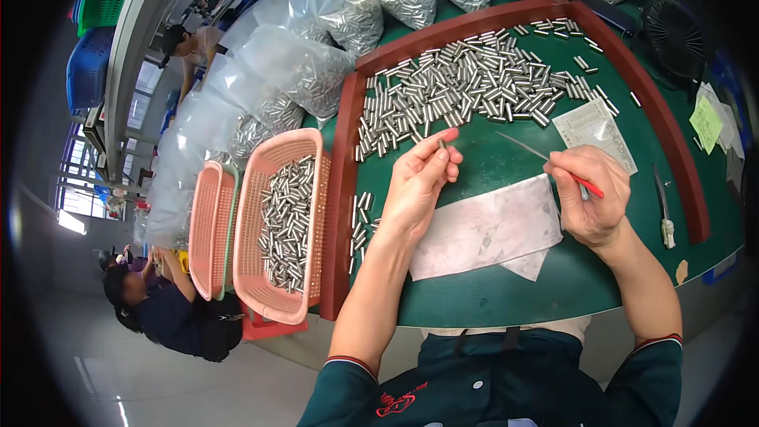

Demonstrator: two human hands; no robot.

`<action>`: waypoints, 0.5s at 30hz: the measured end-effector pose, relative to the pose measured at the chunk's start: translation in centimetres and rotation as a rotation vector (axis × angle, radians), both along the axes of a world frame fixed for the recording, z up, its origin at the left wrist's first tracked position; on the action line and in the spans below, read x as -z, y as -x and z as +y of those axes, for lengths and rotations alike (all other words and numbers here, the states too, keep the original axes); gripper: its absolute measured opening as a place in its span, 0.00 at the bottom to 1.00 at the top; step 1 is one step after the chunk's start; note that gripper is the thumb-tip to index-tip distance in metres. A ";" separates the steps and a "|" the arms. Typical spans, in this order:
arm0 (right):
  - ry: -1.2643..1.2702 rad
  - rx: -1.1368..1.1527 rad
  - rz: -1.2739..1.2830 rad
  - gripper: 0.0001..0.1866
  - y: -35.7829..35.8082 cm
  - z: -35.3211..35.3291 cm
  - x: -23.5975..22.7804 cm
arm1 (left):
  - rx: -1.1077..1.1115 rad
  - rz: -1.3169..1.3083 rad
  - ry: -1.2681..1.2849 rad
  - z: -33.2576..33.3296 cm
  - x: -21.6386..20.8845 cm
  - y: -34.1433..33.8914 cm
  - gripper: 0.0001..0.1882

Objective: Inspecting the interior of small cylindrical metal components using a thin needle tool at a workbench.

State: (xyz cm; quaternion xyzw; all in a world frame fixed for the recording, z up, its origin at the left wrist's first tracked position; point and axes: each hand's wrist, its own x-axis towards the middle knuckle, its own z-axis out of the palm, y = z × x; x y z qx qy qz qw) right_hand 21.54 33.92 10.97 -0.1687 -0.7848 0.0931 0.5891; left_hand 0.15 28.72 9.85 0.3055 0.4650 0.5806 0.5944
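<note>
Pinched between the thumb and fingers of my left hand [423, 178] is a small metal pin [442, 144], mostly covered by the fingertips. My right hand [589, 194] grips a slim file [522, 144] by its red handle, the thin grey blade pointing left toward the pin but apart from it. Below both hands lies a smudged whitish cloth [490, 225] on the green tabletop. Beyond them a large heap of short shiny metal pins [474, 79] spreads over the table, and a printed paper sheet [594, 133] rests just past my right hand.
A dark red wooden border [344, 190] frames the work area. Left of it stands a pink basket [316, 225] of pins. Clear bags of pins [348, 12] line the far side. A knife-like tool [662, 205] and a black fan [672, 35] are at right. People work at left.
</note>
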 end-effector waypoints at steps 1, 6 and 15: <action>0.001 -0.011 -0.010 0.08 0.1 -0.1 -0.1 | -0.004 0.011 -0.003 -0.1 0.0 0.3 0.16; -0.023 -0.044 -0.032 0.07 0.2 0.1 0.1 | 0.022 -0.008 -0.002 0.3 0.7 0.6 0.16; -0.006 -0.027 -0.058 0.07 0.2 0.1 0.4 | -0.548 0.849 -0.420 -2.7 -3.8 -0.1 0.21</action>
